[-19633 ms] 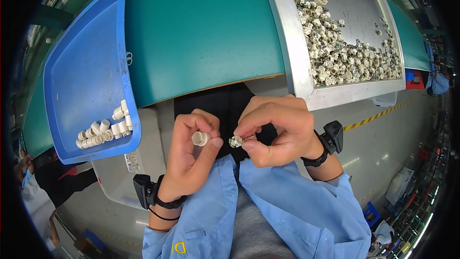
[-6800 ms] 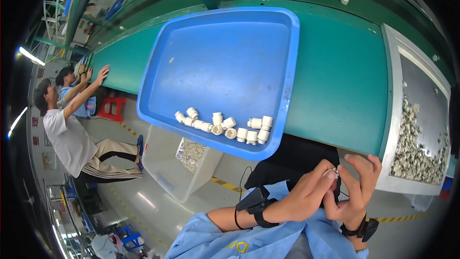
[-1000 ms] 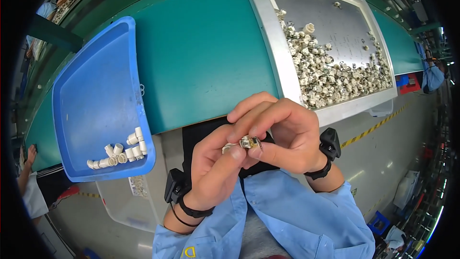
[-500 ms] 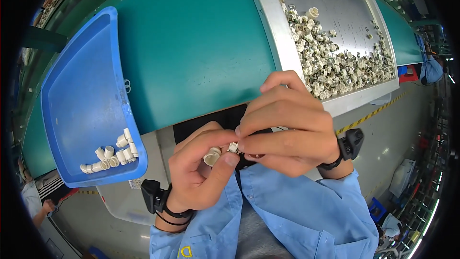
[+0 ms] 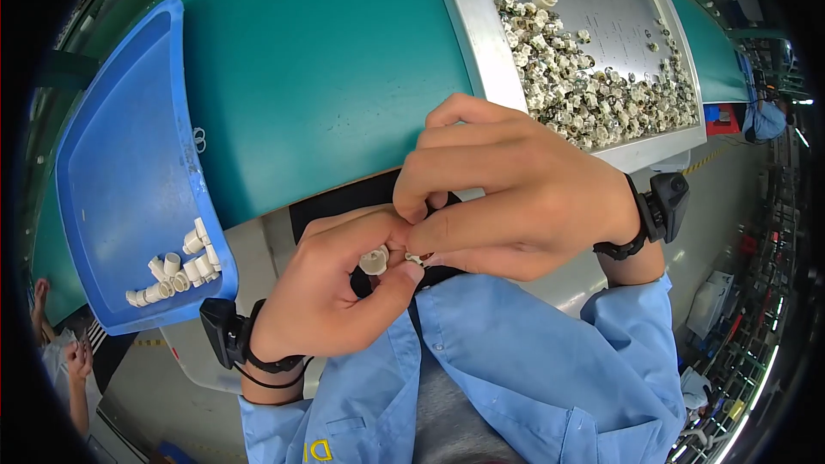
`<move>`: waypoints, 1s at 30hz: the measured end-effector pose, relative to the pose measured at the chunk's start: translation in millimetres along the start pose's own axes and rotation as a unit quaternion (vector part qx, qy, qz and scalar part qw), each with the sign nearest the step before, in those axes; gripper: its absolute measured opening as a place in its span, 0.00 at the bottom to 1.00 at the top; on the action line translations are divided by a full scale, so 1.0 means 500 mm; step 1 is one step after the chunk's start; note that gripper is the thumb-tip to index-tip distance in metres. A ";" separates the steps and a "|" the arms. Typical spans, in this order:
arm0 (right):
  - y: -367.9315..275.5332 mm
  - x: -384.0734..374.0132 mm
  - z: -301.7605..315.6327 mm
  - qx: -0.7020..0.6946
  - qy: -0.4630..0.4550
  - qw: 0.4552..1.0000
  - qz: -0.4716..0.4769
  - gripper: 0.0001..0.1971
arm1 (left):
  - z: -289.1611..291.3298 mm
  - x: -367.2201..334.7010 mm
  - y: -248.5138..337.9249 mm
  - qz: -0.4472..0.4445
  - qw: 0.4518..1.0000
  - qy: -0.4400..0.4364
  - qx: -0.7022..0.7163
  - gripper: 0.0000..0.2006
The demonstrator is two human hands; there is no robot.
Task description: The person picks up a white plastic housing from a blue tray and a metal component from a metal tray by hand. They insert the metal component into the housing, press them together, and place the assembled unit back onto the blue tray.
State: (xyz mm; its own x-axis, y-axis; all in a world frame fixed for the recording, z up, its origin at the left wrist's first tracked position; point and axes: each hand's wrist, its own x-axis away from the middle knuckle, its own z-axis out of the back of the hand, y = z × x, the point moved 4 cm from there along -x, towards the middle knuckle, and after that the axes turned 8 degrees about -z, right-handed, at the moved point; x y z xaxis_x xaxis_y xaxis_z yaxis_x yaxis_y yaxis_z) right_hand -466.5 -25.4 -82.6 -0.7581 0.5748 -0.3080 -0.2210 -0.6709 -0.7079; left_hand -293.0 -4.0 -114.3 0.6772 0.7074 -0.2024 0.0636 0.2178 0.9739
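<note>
nearest, the two forearms come up from the lower edge in light blue sleeves (image 5: 541, 352), each wrist strapped with a black device, one on the left (image 5: 225, 332) and one on the right (image 5: 667, 206). the left hand (image 5: 331, 296) lies turned partly palm-up, fingers curled inward and thumb laid across toward the index finger. the right hand (image 5: 524, 193) arches over from the other side, back of the hand up, knuckles bent, its fingertips bunched against those of the left.

in the left hand's curl sits a cream-white cylindrical cap (image 5: 375, 260), its round open end facing up and the hollow inside showing. beside it, at the left thumb tip, is a small white fitting (image 5: 416, 258), mostly covered by fingers; the left thumb and index finger pinch it. the right fingertips are drawn together at the same spot, but whether they grip the fitting cannot be told.

beyond, to the left, a blue plastic tray (image 5: 129, 172) holds a cluster of similar white caps (image 5: 176, 271) in its near corner. the green tabletop (image 5: 318, 77) stretches between it and a metal-framed tray (image 5: 485, 39), heaped with small white-and-metal fittings (image 5: 593, 103).
</note>
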 end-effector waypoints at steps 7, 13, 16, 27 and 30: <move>0.003 0.008 -0.012 -0.065 -0.018 0.997 -0.028 0.06 | 0.003 0.003 -0.013 0.036 0.996 -0.039 0.067 0.04; -0.002 0.019 -0.017 -0.082 0.032 0.995 -0.042 0.05 | -0.017 0.034 -0.021 0.069 0.977 0.070 0.190 0.05; -0.013 0.024 -0.020 -0.041 0.141 0.988 -0.039 0.06 | -0.037 0.042 -0.014 0.057 0.975 0.127 0.173 0.07; -0.027 0.024 -0.025 -0.110 0.146 0.976 -0.120 0.09 | -0.032 0.043 0.001 -0.062 0.987 0.149 0.011 0.08; -0.028 0.029 -0.026 -0.107 0.136 0.977 -0.128 0.09 | -0.029 0.045 -0.004 -0.069 0.983 0.166 0.018 0.07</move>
State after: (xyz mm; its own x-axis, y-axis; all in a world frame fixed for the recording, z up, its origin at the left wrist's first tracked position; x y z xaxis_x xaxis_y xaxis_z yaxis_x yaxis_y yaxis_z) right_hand -466.5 -1.4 -85.3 -0.4976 0.8335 -0.2403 -0.2274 -0.3927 -0.8911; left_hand -288.6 21.1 -122.4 0.3834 0.8548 -0.3497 0.1679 0.3079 0.9365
